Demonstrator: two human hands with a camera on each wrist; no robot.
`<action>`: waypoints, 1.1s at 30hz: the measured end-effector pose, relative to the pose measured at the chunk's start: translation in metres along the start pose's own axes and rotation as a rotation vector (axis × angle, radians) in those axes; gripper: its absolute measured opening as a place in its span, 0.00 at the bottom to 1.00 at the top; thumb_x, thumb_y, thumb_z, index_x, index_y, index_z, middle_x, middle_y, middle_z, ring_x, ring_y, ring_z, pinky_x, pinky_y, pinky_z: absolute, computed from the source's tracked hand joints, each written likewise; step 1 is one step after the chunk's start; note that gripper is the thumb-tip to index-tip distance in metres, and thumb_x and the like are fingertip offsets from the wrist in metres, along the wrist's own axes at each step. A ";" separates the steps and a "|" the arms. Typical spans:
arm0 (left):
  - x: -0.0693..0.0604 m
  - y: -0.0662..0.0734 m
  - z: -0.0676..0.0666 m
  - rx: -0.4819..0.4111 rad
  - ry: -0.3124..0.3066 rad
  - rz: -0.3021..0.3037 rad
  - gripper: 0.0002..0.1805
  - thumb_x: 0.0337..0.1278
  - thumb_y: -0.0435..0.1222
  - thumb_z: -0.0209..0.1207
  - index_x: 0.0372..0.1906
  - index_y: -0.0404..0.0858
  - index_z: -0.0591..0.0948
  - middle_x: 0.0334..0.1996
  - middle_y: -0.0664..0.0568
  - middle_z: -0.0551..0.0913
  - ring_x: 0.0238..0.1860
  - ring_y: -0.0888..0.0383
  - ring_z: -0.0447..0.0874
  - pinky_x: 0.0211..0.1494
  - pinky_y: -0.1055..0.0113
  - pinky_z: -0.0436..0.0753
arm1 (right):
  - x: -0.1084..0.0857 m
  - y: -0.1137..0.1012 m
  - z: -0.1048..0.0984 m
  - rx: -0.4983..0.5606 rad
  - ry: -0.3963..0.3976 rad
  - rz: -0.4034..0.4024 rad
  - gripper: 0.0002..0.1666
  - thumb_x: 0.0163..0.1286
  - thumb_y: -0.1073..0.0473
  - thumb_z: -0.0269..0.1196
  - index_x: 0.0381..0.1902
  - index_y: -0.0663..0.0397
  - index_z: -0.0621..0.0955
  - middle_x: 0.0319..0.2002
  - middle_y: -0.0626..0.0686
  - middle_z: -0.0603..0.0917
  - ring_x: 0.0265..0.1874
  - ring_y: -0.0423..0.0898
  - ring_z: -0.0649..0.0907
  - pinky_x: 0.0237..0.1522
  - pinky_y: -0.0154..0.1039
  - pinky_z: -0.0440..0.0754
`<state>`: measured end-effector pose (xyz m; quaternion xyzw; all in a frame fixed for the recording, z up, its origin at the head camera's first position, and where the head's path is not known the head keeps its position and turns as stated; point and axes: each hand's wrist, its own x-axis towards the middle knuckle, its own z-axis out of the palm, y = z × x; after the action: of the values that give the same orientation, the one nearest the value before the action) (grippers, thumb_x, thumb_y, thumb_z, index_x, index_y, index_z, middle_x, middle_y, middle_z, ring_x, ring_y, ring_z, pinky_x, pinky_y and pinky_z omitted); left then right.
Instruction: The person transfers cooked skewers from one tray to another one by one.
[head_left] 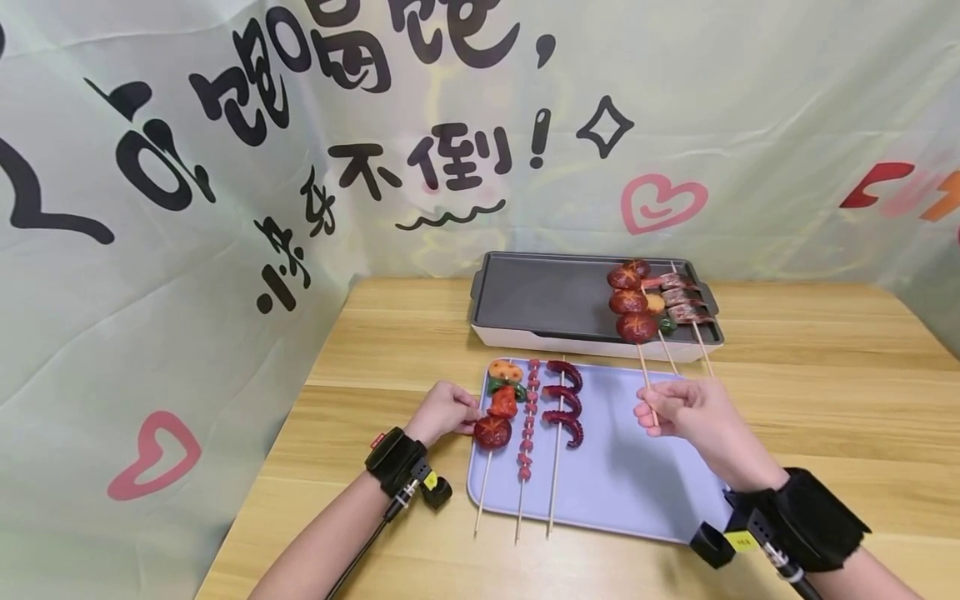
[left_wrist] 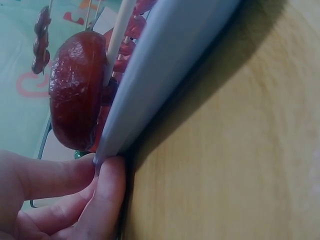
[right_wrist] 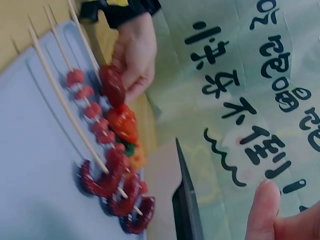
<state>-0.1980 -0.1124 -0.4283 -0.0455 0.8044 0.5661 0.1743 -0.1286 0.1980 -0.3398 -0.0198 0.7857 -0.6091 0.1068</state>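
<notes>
My left hand (head_left: pixel 448 412) pinches the left rim of the lavender tray (head_left: pixel 622 500) between thumb and fingers, as the left wrist view shows up close. Over the tray's right side, my right hand (head_left: pixel 686 408) holds the bare stick of a mushroom skewer (head_left: pixel 636 327), its several brown caps raised in front of the griddle. On the tray's left half lie a mixed skewer (head_left: pixel 492 432) with a mushroom cap and red and orange pieces, a skewer of small pink pieces (head_left: pixel 528 421), and an octopus-tentacle skewer (right_wrist: pixel 107 180). In the right wrist view only part of the right hand shows.
Behind the tray stands a dark rectangular griddle (head_left: pixel 547 292) with a white base. On its right end rest a skewer with greyish-pink folded pieces (head_left: pixel 681 300) and another partly hidden by the mushrooms. A printed cloth (head_left: pixel 480 83) hangs behind the wooden table (head_left: pixel 375 333).
</notes>
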 end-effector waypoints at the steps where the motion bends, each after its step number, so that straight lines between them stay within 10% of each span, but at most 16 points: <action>1: 0.000 0.000 0.000 -0.002 0.000 -0.001 0.07 0.48 0.21 0.59 0.35 0.22 0.78 0.31 0.41 0.78 0.21 0.60 0.79 0.30 0.70 0.86 | -0.003 0.001 0.002 0.003 0.003 0.008 0.17 0.71 0.63 0.50 0.45 0.78 0.71 0.28 0.49 0.82 0.29 0.39 0.81 0.35 0.36 0.86; 33: 0.001 -0.001 -0.001 -0.035 -0.004 -0.003 0.09 0.47 0.20 0.59 0.37 0.21 0.78 0.33 0.39 0.78 0.22 0.59 0.80 0.31 0.69 0.87 | -0.053 0.065 0.047 0.174 -0.009 0.048 0.13 0.68 0.68 0.52 0.39 0.80 0.73 0.24 0.50 0.83 0.24 0.40 0.83 0.31 0.35 0.87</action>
<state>-0.1989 -0.1132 -0.4297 -0.0486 0.7942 0.5797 0.1757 -0.0609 0.1785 -0.4056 0.0055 0.7294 -0.6723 0.1261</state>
